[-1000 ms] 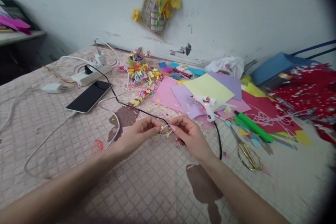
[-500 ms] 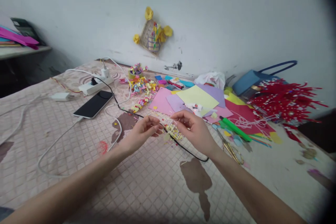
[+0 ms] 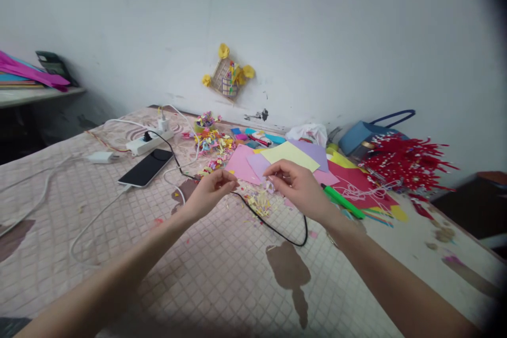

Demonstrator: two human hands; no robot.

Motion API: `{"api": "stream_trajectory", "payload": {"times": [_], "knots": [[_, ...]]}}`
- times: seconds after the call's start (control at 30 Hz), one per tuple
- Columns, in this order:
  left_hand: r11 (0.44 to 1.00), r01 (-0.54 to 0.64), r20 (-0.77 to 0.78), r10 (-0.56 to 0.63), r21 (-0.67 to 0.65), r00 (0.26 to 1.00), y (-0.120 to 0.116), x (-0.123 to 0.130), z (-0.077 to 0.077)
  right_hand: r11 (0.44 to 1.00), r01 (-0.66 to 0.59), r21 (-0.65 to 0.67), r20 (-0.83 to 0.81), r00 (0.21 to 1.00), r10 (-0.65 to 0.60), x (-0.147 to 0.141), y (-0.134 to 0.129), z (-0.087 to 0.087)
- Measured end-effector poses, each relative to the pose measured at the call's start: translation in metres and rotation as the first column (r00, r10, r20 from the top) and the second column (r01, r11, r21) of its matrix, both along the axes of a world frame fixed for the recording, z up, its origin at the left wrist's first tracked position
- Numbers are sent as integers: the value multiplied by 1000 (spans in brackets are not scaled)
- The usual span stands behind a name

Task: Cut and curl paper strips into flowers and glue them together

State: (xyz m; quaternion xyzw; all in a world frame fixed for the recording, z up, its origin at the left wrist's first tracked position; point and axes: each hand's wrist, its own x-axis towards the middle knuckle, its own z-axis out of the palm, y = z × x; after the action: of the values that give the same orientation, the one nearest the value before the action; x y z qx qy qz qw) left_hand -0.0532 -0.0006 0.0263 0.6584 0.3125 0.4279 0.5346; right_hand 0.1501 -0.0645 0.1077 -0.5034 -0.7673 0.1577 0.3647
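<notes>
Clock centred on the gap between the hands. Biggest first: pale pink quilted-pattern tablecloth [image 3: 222, 274], under everything. Bristly red bundle with white specks [image 3: 407, 161] at 3 o'clock. Flat pale-yellow paper sheet [image 3: 297, 154] at 2, atop other coloured sheets.

Left hand [image 3: 212, 193] at 9: fingers curled, tips near the thumb, hold not readable. Right hand [image 3: 299, 190] at 3: thumb and index nearly together. Black-screened phone [image 3: 146, 168] at 9, farther out. Thin black cord [image 3: 306, 229] loops round by 5. Loose pile of pale-yellow paper scraps [image 3: 261, 206] at 5 to 6.

Smallest: pale lilac-white bit [image 3: 270, 186] at the right fingertips; can't tell if pinched or behind them. Judgement: something this light wants a gentle tip pinch, wrists steady, cord loop clear of the forearm.
</notes>
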Motion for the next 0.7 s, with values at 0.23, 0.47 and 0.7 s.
{"api": "stream_trajectory", "payload": {"times": [0.23,0.47,0.7], "knots": [[969,111,-67,-98,219,993,-1,22,48,1000,-31,0,-100,994,31,3,-4,7],[933,348,-47,-345,89,937,-2,33,72,973,-176,-150,-458,884,90,5,-3,4],[840,542,-60,-542,-20,838,13,29,84,892,-371,-257,-733,677,71,6,0,2]]}}
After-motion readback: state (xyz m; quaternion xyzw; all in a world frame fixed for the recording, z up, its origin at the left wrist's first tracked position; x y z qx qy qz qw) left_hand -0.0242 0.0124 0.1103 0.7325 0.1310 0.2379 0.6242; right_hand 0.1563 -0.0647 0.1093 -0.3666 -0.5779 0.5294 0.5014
